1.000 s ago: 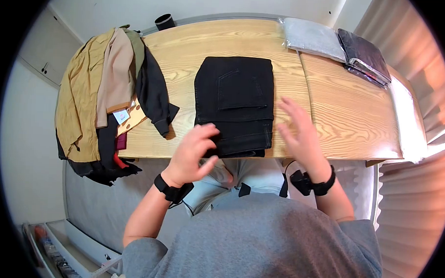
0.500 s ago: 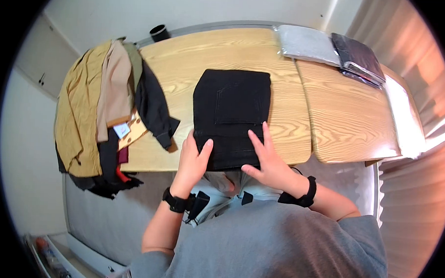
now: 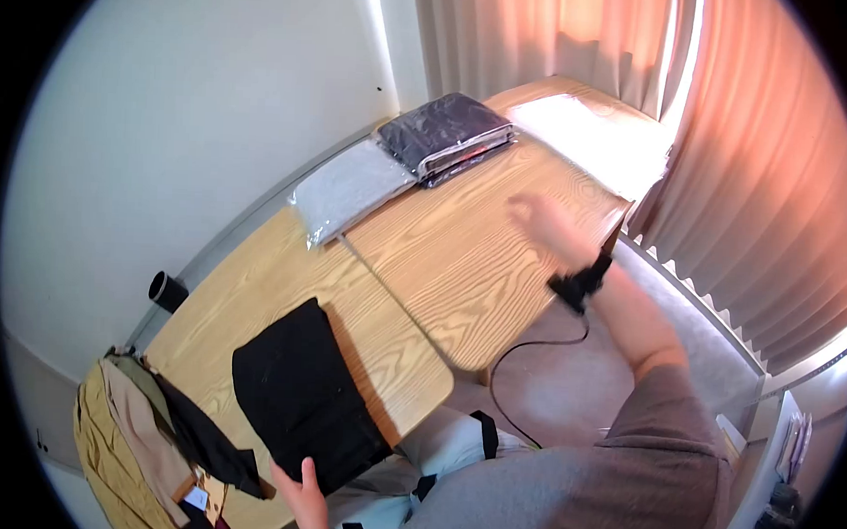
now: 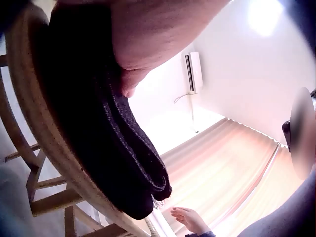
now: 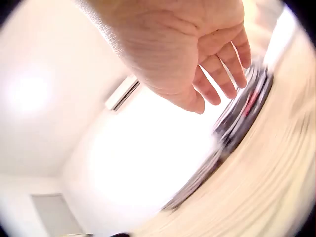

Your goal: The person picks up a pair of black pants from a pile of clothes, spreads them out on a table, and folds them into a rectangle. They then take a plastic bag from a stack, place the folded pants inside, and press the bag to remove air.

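Observation:
A folded pair of black jeans (image 3: pixel 307 396) lies at the near edge of the wooden table. My left hand (image 3: pixel 304 501) rests at the near left corner of the jeans, thumb over the cloth. From the left wrist, the jeans (image 4: pixel 94 123) show as thick folded layers with stitched edges; the thumb (image 4: pixel 132 81) lies along their top, and the other fingers are hidden. Out over the right part of the table, my right hand (image 3: pixel 543 222) is stretched away from the jeans, holding nothing. Its fingers (image 5: pixel 217 74) hang relaxed above the tabletop.
At the back, a clear-bagged pale garment (image 3: pixel 356 189) lies beside a stack of dark bagged clothing (image 3: pixel 447 135). Bright white flat sheets (image 3: pixel 596 145) lie at the far right end. Loose clothes (image 3: pixel 123 441) drape over the left end, near a black cup (image 3: pixel 168 291). A seam splits the table (image 3: pixel 405 264).
The view has swung to the right. My right hand has left the jeans and reached out over the table's right part. My left hand has stayed at the jeans' near left side.

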Available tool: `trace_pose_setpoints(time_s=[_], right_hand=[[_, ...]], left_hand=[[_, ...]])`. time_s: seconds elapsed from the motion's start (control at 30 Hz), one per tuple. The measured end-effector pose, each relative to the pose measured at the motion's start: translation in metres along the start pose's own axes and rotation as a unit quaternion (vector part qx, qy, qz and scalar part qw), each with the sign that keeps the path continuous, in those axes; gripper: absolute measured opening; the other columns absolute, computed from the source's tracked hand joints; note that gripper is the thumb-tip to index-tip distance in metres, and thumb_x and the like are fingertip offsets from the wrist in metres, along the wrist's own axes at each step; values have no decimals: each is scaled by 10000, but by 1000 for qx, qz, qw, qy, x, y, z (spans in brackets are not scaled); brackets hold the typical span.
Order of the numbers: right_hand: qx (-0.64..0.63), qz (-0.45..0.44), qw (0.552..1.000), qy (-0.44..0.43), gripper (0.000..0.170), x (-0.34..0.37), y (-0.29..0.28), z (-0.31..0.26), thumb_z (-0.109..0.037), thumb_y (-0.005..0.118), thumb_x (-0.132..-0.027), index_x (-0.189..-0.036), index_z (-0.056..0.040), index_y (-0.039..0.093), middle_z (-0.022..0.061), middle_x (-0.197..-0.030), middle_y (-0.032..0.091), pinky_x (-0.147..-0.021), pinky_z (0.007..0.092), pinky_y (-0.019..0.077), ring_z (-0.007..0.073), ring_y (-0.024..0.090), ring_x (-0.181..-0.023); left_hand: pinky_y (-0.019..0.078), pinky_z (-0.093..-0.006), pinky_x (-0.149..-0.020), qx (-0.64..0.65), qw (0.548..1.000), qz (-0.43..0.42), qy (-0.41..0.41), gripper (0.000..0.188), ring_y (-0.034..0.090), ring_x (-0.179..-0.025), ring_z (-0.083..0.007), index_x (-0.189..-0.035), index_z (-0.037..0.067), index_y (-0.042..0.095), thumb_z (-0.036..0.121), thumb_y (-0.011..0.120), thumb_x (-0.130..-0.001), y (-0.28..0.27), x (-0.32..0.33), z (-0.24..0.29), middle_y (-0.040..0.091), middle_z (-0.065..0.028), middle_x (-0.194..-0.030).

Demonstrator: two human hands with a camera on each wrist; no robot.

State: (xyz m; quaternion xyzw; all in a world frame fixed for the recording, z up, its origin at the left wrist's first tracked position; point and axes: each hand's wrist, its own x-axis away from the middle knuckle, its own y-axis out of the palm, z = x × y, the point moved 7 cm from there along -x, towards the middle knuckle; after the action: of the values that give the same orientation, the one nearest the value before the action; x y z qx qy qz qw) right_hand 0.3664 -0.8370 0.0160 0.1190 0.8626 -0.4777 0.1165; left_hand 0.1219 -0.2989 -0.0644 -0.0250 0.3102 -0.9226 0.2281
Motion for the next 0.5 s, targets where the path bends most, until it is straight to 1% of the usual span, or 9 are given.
trace_pose_setpoints(time_s=[0.03,0.07,0.1,0.13,0.2,0.23,0.3,0.33,0.5], right_hand=[[20,58,996,60,282,-22,-26,37,-248,556,-853,-1052,-72,654,189,-987,665,-825,430,491,376,626,-939],[53,58,989,123,243,-42,-52,65,-210,536,-833,-974,-52,655,197,-939,668,-793,442,494,387,630,-896],[101,134,982,89,217,-68,-63,121,-190,552,-807,-920,-29,644,207,-898,665,-781,446,498,391,630,-876],[187,146,966,104,224,-68,-83,130,-194,582,-792,-924,-27,654,196,-895,670,-779,436,508,360,643,-882],[306,92,937,144,214,-83,-90,182,-187,618,-776,-937,-64,687,155,-983,683,-770,410,526,306,660,-912],[303,95,937,146,214,-85,-94,193,-187,618,-776,-937,-64,687,155,-983,683,-770,410,526,306,660,-912],[311,-5,919,241,265,-86,-89,226,-226,644,-811,-1012,-56,674,149,-1048,669,-810,398,523,307,638,-981],[305,15,913,271,238,-89,-90,230,-208,612,-845,-1012,-51,674,152,-1015,674,-789,404,527,315,647,-954],[324,69,911,247,199,-82,-97,210,-146,538,-875,-969,-81,701,132,-1023,686,-790,383,533,302,659,-959]], left_hand=[[334,-348,-1044,-12,1000,-4,-10,641,448,-1239,-310,-1389,-88,307,242,602,-925,-1,-1,-4,444,-239,-1357],[326,-347,-1052,10,999,2,-39,666,436,-1253,-311,-1394,-96,291,260,603,-925,-2,1,-3,430,-244,-1369],[321,-348,-1058,-15,999,3,-40,684,428,-1261,-313,-1398,-99,280,267,607,-922,-3,1,-5,424,-247,-1375],[324,-351,-1057,-32,999,8,-42,681,428,-1260,-312,-1398,-98,282,275,600,-925,-5,0,-18,422,-246,-1376],[327,-355,-1056,-49,998,15,-40,679,428,-1260,-311,-1398,-96,283,284,593,-929,-4,-3,-7,421,-246,-1376],[325,-363,-1061,-8,999,-1,-51,662,421,-1269,-334,-1395,-73,318,275,612,-915,-5,6,20,421,-248,-1385],[323,-372,-1066,32,997,-17,-61,646,414,-1277,-356,-1391,-49,352,266,631,-900,-4,12,42,420,-249,-1394],[325,-372,-1064,42,997,-14,-67,637,419,-1272,-352,-1391,-50,353,257,624,-903,-3,12,44,424,-251,-1390],[319,-379,-1066,60,997,-4,-49,642,410,-1276,-352,-1403,-46,335,240,619,-903,1,13,56,411,-250,-1399]])
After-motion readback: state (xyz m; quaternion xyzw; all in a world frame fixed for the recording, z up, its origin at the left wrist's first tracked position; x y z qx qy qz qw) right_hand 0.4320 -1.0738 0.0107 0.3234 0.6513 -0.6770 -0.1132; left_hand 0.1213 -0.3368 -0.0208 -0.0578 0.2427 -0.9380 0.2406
